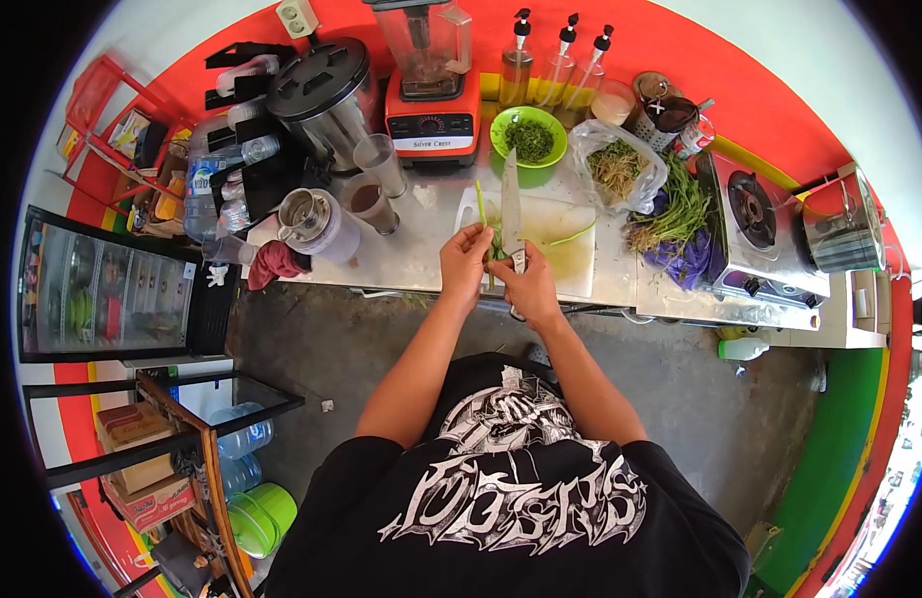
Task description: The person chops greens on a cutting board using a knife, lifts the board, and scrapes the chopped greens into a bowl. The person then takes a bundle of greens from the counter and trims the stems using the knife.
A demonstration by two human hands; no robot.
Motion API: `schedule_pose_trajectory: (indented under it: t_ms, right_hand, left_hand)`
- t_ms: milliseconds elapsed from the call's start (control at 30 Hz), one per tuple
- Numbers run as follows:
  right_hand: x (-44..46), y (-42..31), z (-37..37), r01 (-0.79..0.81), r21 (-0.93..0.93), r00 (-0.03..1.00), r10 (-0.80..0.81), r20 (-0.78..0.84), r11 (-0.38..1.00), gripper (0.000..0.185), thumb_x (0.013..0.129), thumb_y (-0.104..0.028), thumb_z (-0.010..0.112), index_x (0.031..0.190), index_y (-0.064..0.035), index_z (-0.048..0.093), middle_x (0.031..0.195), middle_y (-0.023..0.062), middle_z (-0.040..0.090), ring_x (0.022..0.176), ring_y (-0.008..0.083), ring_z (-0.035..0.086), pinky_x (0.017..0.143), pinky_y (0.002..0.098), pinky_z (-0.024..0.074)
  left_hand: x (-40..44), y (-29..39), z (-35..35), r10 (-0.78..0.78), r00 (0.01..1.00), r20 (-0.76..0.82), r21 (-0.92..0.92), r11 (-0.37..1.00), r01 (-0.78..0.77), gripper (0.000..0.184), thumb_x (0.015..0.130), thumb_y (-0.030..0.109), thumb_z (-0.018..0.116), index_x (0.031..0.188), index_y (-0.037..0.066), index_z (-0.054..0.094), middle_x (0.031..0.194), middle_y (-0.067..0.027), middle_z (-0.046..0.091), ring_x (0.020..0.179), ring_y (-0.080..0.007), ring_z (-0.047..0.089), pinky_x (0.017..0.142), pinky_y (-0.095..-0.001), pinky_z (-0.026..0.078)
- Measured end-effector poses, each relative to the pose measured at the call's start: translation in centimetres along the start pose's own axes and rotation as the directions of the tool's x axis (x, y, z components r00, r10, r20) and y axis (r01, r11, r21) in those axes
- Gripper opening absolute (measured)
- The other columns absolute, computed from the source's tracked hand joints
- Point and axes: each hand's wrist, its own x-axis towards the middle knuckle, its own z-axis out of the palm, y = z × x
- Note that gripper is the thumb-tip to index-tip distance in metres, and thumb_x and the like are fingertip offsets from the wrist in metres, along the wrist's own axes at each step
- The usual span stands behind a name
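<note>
My left hand (465, 263) is closed around some thin green stems (497, 242) over the near edge of the white cutting board (570, 281). Beside it, my right hand (530, 290) grips a knife (512, 214), its blade pointing away from me. The fingertips of both hands meet near the stems. One loose green stem (572, 235) lies on the right part of the board. Just beyond the board, a green bowl (558, 128) holds finely chopped greens (528, 141).
To the right are a plastic bag of root ends (617, 169), leafy greens (680, 204) on purple plastic (683, 261) and a gas stove (765, 224). A blender (431, 125), pump bottles (556, 72) and plastic cups (369, 202) stand along the steel counter (421, 261).
</note>
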Motion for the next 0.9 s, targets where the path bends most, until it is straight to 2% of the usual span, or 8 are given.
schedule_pose_trajectory:
  t_ms: [67, 133, 367, 467, 600, 667, 733, 900]
  right_hand:
    - [0.2, -0.3, 0.1, -0.003, 0.01, 1.0, 0.003, -0.023, 1.0, 0.027, 0.083, -0.008, 0.077, 0.105, -0.0012, 0.061, 0.074, 0.0025, 0.063, 0.046, 0.008, 0.05, 0.039, 0.0255, 0.0386]
    - [0.4, -0.1, -0.2, 0.037, -0.04, 0.997, -0.04, -0.065, 0.999, 0.025, 0.087, -0.008, 0.073, 0.107, -0.0011, 0.061, 0.073, 0.0023, 0.063, 0.044, 0.0072, 0.047, 0.039, 0.0248, 0.0364]
    - [-0.1, -1.0, -2.3, 0.041, -0.115, 0.997, -0.047, -0.056, 0.992, 0.023, 0.098, -0.018, 0.063, 0.111, 0.0001, 0.062, 0.067, 0.0018, 0.059, 0.044, 0.0062, 0.044, 0.041, 0.0246, 0.035]
    - [-0.4, -0.9, -4.0, 0.154, -0.34, 0.988, -0.154, 0.027, 0.928, 0.036, 0.103, -0.023, 0.055, 0.128, 0.0018, 0.062, 0.068, 0.008, 0.062, 0.059, 0.0107, 0.052, 0.058, 0.0296, 0.0439]
    - [-3.3, -4.1, -4.9, 0.32, -0.535, 0.947, -0.254, 0.196, 0.782, 0.036, 0.102, -0.019, 0.057, 0.131, 0.0009, 0.061, 0.073, 0.0139, 0.065, 0.059, 0.0191, 0.057, 0.06, 0.0342, 0.047]
    - [-4.3, -4.7, -4.9, 0.583, -0.592, 0.806, -0.487, 0.337, 0.556, 0.036, 0.098, -0.015, 0.061, 0.131, -0.0014, 0.062, 0.08, 0.0188, 0.067, 0.063, 0.0303, 0.061, 0.065, 0.0391, 0.0495]
    - [-5.2, -4.9, -4.7, 0.606, -0.577, 0.791, -0.491, 0.365, 0.547, 0.038, 0.097, -0.014, 0.063, 0.133, -0.0021, 0.062, 0.078, 0.0175, 0.064, 0.065, 0.0316, 0.061, 0.066, 0.0385, 0.0497]
    - [-6.5, -6.0, -4.2, 0.626, -0.592, 0.779, -0.427, 0.459, 0.508, 0.041, 0.095, -0.013, 0.066, 0.134, -0.004, 0.062, 0.074, 0.0144, 0.062, 0.067, 0.0311, 0.06, 0.066, 0.038, 0.0489]
  left_hand:
    - [0.0, -0.4, -0.5, -0.034, 0.999, 0.009, 0.013, 0.999, 0.034, 0.03, 0.096, 0.019, 0.069, 0.116, -0.004, 0.065, 0.102, -0.0065, 0.07, 0.086, -0.0112, 0.065, 0.077, -0.0266, 0.052]
    - [-0.1, -0.7, -0.8, -0.067, 0.986, 0.156, 0.004, 0.998, 0.067, 0.031, 0.097, 0.019, 0.068, 0.116, -0.005, 0.065, 0.101, -0.006, 0.07, 0.084, -0.011, 0.065, 0.076, -0.0275, 0.053]
    - [-0.8, 0.5, -0.6, -0.121, 0.974, 0.191, 0.011, 0.993, 0.121, 0.025, 0.103, 0.019, 0.057, 0.119, 0.0, 0.06, 0.091, -0.0061, 0.069, 0.078, -0.0132, 0.066, 0.072, -0.0288, 0.054]
    - [-0.9, 1.8, -0.2, -0.104, 0.983, 0.154, 0.0, 0.994, 0.105, 0.024, 0.106, 0.02, 0.052, 0.124, 0.004, 0.055, 0.087, -0.0063, 0.068, 0.071, -0.0133, 0.065, 0.065, -0.0283, 0.052]
    - [-1.4, 3.2, 0.2, -0.028, 0.993, 0.114, 0.029, 0.999, 0.025, 0.025, 0.106, 0.023, 0.051, 0.124, 0.006, 0.053, 0.078, -0.0023, 0.061, 0.061, -0.0101, 0.056, 0.056, -0.026, 0.045]
    - [-1.7, 3.7, 0.5, 0.014, 0.993, 0.12, 0.03, 0.999, -0.018, 0.025, 0.107, 0.023, 0.05, 0.124, 0.005, 0.051, 0.075, -0.0024, 0.061, 0.059, -0.0101, 0.055, 0.053, -0.0254, 0.044]
    - [-2.5, 4.6, 1.4, 0.085, 0.992, 0.091, -0.009, 0.996, -0.085, 0.025, 0.106, 0.025, 0.052, 0.123, 0.006, 0.052, 0.071, -0.0005, 0.055, 0.056, -0.0087, 0.051, 0.051, -0.0242, 0.042]
    - [-2.5, 4.7, 1.6, 0.035, 0.997, 0.066, -0.058, 0.998, -0.031, 0.026, 0.104, 0.028, 0.056, 0.119, 0.007, 0.057, 0.069, 0.0008, 0.053, 0.055, -0.007, 0.047, 0.052, -0.0229, 0.04]
